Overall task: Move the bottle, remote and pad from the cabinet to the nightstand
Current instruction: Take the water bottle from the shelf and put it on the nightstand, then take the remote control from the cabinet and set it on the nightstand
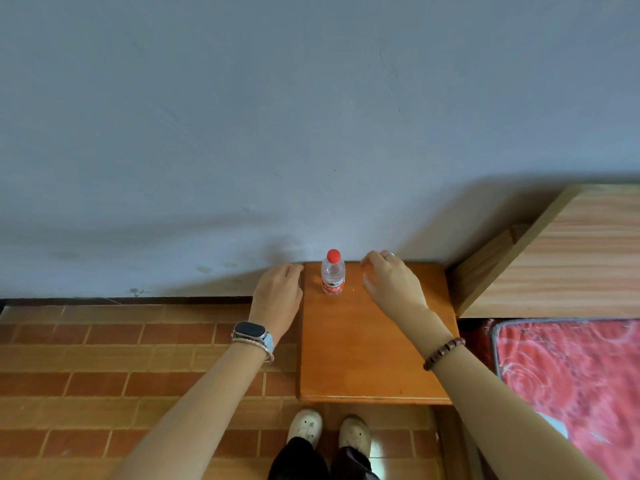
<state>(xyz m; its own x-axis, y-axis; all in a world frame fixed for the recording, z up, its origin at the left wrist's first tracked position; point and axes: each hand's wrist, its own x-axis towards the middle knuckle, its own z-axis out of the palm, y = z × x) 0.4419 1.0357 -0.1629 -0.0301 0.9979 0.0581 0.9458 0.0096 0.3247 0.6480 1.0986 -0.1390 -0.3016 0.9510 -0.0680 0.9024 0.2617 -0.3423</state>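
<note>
The bottle point(332, 273) is stood far back on the nightstand point(374, 344), seemingly to leave room; left hand point(277, 292) and right hand point(391, 280) are held slack, empty.

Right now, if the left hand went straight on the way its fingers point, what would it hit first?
Probably the wall. The left hand points along the left edge of the nightstand, and the bottle stands to its right, seemingly out of that line, though depth is hard to judge.

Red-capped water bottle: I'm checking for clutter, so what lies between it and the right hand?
Nothing: in the head view only bare orange wooden nightstand top separates the clear red-capped plastic bottle from the right hand.
</note>
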